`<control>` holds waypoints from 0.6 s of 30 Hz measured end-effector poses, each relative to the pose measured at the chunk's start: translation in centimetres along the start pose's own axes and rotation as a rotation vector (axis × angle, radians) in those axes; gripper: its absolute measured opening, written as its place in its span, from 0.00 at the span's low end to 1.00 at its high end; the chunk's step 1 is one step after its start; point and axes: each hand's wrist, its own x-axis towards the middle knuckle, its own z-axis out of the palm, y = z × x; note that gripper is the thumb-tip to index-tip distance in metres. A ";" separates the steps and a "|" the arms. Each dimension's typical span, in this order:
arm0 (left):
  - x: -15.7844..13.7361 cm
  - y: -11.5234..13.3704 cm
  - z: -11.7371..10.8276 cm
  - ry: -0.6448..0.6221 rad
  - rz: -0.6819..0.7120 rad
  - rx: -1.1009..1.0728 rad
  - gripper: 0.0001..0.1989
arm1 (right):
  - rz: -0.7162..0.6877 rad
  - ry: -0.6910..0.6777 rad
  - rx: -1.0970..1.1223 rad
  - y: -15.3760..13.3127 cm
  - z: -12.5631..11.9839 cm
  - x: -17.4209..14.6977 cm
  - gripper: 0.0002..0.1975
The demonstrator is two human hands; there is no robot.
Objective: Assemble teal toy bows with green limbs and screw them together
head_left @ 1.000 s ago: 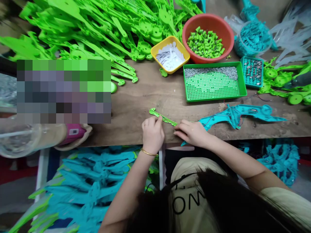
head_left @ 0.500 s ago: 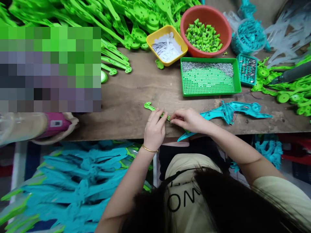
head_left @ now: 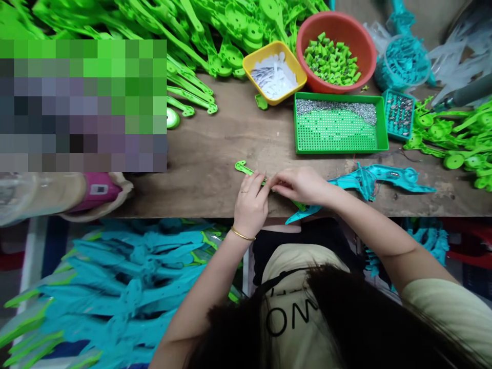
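Note:
A slim light-green plastic arm (head_left: 241, 166) with a hooked end lies slantwise on the workbench, its middle hidden under my fingers. My left hand (head_left: 249, 202), wearing a ring and a bracelet, is closed over it and holds it against the wood. Against those fingertips, my right hand (head_left: 305, 185) is pinched; whatever sits between its thumb and forefinger is too small or hidden to name. A blue bow-shaped plastic shell (head_left: 388, 177) with thin wires lies to the right, passing partly beneath my right wrist.
Behind my hands stands a green perforated tray (head_left: 334, 149) of small metal pieces. Around it are a yellow bowl (head_left: 249, 77), a red bowl (head_left: 371, 56) of green parts and a teal box (head_left: 400, 136). Green parts (head_left: 234, 31) heap at the back; blue shells (head_left: 130, 302) pile below left.
The view has shifted slightly, so the bench items appear farther right. My hands have drawn a little closer together, with the right fingertips now against the left ones over the green arm.

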 end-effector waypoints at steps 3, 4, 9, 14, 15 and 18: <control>0.0 0.1 0.0 -0.019 -0.012 0.000 0.18 | 0.055 0.047 -0.068 -0.1 0.6 0.2 0.10; 0.0 0.1 -0.1 -0.018 -0.007 0.000 0.18 | 0.076 0.057 -0.084 -0.1 0.8 0.1 0.10; 0.5 -0.4 -0.7 -0.031 0.030 -0.037 0.16 | 0.158 0.030 -0.195 0.0 0.8 -0.6 0.11; 1.5 -0.9 -1.6 -0.045 0.066 -0.096 0.13 | 0.187 -0.068 -0.212 -0.5 0.6 -1.0 0.11; 1.7 -1.0 -1.7 -0.045 0.065 -0.113 0.11 | 0.193 -0.074 -0.209 -0.6 0.6 -0.9 0.11; 2.4 -1.4 -1.8 -0.055 0.033 -0.183 0.09 | 0.214 -0.083 -0.184 -0.7 0.9 -0.8 0.11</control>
